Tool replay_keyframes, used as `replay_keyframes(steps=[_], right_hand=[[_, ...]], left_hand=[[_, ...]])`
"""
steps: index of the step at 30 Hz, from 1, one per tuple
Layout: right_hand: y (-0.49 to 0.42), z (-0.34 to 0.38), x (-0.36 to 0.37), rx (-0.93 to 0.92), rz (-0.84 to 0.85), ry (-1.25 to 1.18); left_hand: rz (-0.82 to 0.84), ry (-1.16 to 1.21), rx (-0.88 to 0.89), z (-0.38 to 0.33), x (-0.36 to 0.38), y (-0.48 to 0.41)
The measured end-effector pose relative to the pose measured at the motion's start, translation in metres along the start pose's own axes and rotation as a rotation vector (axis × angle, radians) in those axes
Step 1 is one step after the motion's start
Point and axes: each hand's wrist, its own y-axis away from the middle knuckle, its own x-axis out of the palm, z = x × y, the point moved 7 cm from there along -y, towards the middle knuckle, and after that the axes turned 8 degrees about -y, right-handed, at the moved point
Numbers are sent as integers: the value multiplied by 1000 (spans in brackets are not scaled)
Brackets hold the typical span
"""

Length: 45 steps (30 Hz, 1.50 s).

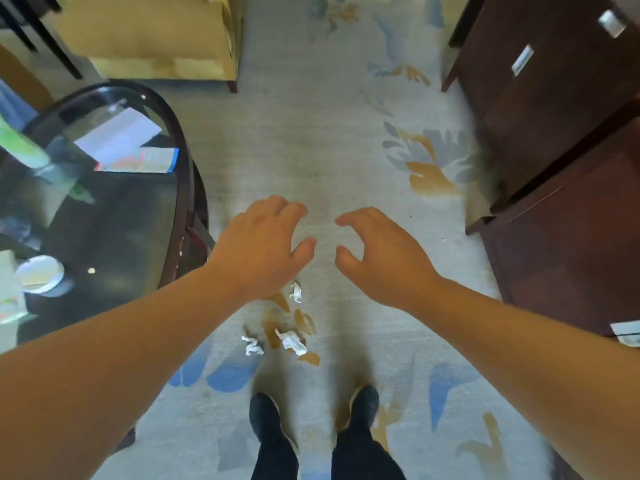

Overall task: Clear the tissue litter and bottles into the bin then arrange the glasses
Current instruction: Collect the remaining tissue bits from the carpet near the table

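Observation:
Three crumpled white tissue scraps lie on the patterned carpet just ahead of my shoes: one (296,292) under my left wrist, a larger one (292,341) below it, and a third (251,345) to its left. My left hand (263,247) and my right hand (384,254) hover side by side above the carpet, fingers curled apart, holding nothing. A green bottle (20,145) lies on the glass table at the far left. No bin or glasses are in view.
A dark-rimmed glass table (183,188) stands at the left with papers (119,136) and a small round white lid (40,273) on it. A beige armchair (156,36) sits behind it. Dark wooden cabinets (561,150) line the right. My black shoes (265,415) stand at the bottom.

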Motion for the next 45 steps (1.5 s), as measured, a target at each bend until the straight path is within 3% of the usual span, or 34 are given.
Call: replay_keyframes(steps=[11, 32, 38, 45], right_hand=[[-72, -56, 71, -58, 160, -19], [-91, -314, 546, 51, 495, -41], [-101, -360, 635, 19, 542, -15], [-106, -384, 693, -92, 582, 14]], left_hand=[[31, 61, -121, 35, 97, -41], [335, 191, -376, 174, 630, 31], [394, 102, -364, 207, 733, 44], [432, -14, -384, 240, 797, 54]])
